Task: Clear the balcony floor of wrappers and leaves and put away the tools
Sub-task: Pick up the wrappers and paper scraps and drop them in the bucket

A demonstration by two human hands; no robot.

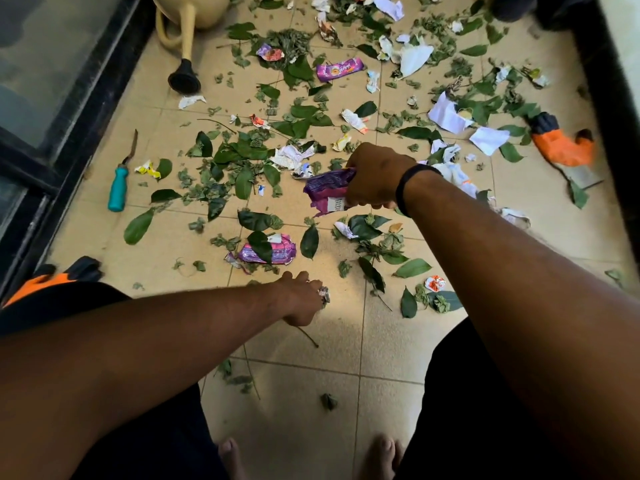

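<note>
Green leaves and torn wrappers lie all over the beige tiled balcony floor. My right hand grips a crumpled purple wrapper above the floor's middle. My left hand is low over the tiles and pinches a small crumpled silvery wrapper. Another purple wrapper lies flat just beyond my left hand, under a leaf. A third purple wrapper lies farther back. A teal-handled hand tool lies at the left. An orange and black glove lies at the right.
A cream watering can with a black rose stands at the back left. A dark window frame runs along the left and a dark ledge along the right. A second orange glove rests by my left knee. My bare feet are at the bottom.
</note>
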